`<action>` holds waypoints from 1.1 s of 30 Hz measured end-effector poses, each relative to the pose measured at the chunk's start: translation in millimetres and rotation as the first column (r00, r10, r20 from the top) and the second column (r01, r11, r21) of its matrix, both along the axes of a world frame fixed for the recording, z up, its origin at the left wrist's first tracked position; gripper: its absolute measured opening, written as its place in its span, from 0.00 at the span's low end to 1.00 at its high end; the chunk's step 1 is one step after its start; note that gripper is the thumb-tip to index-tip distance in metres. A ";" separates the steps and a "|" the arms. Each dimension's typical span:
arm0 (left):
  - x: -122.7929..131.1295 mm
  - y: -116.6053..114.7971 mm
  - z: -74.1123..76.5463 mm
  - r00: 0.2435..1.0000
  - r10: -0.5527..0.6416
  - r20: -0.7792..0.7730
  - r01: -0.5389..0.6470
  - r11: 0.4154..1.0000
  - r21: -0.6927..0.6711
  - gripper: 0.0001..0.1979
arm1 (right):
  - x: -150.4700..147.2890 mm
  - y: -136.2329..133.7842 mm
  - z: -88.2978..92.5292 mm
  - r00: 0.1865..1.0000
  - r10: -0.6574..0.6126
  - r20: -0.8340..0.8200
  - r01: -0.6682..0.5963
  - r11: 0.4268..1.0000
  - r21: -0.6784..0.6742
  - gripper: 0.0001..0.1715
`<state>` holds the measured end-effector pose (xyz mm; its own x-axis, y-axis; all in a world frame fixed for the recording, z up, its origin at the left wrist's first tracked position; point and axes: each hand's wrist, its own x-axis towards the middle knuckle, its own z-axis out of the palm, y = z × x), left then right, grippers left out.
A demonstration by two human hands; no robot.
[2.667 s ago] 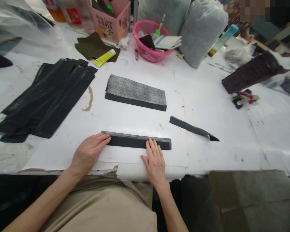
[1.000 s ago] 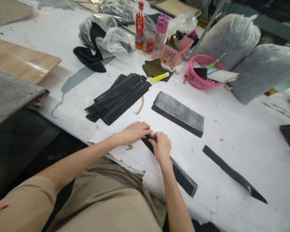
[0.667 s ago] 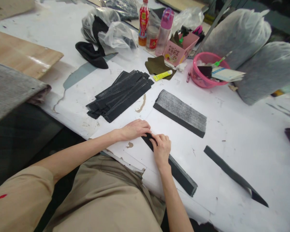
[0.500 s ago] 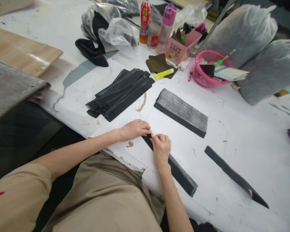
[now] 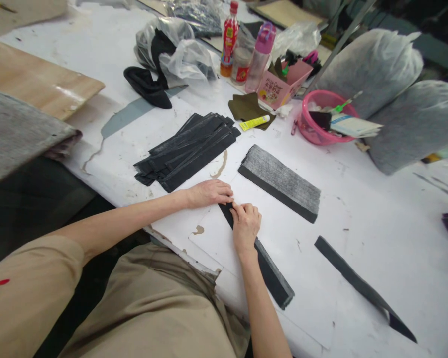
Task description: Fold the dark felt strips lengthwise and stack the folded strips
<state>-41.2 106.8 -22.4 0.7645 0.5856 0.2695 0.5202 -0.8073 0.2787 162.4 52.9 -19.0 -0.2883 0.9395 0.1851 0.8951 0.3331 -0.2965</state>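
Observation:
A narrow stack of dark felt strips point(image 5: 272, 276) lies diagonally near the front edge of the white table point(image 5: 358, 199). My left hand point(image 5: 209, 193) rests flat at the stack's far end, fingers together and touching it. My right hand point(image 5: 245, 226) sits curled on the same end, fingertips pinching at the top strip. A wider grey-topped stack point(image 5: 280, 181) lies just beyond. One loose dark strip point(image 5: 362, 286) lies to the right.
A fanned pile of black strips point(image 5: 188, 151) lies to the left. Behind it sit a yellow tube point(image 5: 254, 123), a pink basket point(image 5: 323, 124), a pink box point(image 5: 281, 84), bottles point(image 5: 229, 40), plastic bags point(image 5: 179, 47), and grey bundles point(image 5: 369, 64). A wooden board point(image 5: 37, 84) is at far left.
Earlier both hands lay flat along the narrow stack; my head turned left, and the right hand slid to the stack's left end beside the left hand and curled onto it.

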 end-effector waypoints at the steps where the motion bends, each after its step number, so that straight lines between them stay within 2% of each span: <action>1: -1.7 6.7 0.2 1.000 -0.009 0.012 0.009 1.000 0.008 0.11 | -2.9 4.1 -0.9 1.000 -0.010 -0.004 0.010 1.000 0.008 0.08; 6: -6.1 24.5 -3.3 0.995 -0.078 0.069 0.072 0.994 0.086 0.11 | -10.8 12.8 -7.9 0.998 -0.067 -0.007 0.067 0.996 0.060 0.08; 13: -9.7 18.5 -6.3 0.995 -0.080 0.064 0.070 0.986 0.149 0.11 | -13.4 10.6 -6.1 0.997 -0.072 0.020 0.070 0.992 0.101 0.06; 15: -6.2 12.3 -3.6 0.998 -0.030 0.052 0.021 0.986 0.165 0.12 | -13.9 10.4 -5.4 0.997 -0.072 0.021 0.070 0.992 0.108 0.07; 19: 11.2 -8.3 -0.9 0.981 0.181 0.073 -0.193 0.956 0.223 0.13 | -15.4 10.7 -6.1 0.996 -0.079 0.029 0.076 0.990 0.119 0.07; 21: 20.8 -18.5 -2.9 0.968 0.229 0.098 -0.245 0.949 0.200 0.12 | -15.5 11.3 -5.9 0.996 -0.083 0.029 0.079 0.991 0.112 0.07; 24: 28.8 -27.1 -7.6 0.957 0.265 0.122 -0.281 0.948 0.150 0.10 | -11.5 12.2 -4.3 0.998 -0.060 0.004 0.060 0.996 0.072 0.07; 27: 29.3 -29.0 -10.3 0.952 0.283 0.119 -0.300 0.940 0.164 0.11 | -1.3 10.9 -2.2 0.999 -0.017 -0.048 0.018 1.000 0.017 0.06; 33: 28.3 -30.7 -5.8 0.965 0.261 -0.005 -0.254 0.942 0.218 0.13 | 15.7 1.9 -1.0 0.997 -0.001 -0.077 0.000 1.000 -0.013 0.05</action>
<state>-12.9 76.1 -28.1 0.6057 0.6950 0.3873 0.7243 -0.6832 0.0933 178.1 54.8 -20.0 -0.2731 0.9422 0.1942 0.8698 0.3281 -0.3685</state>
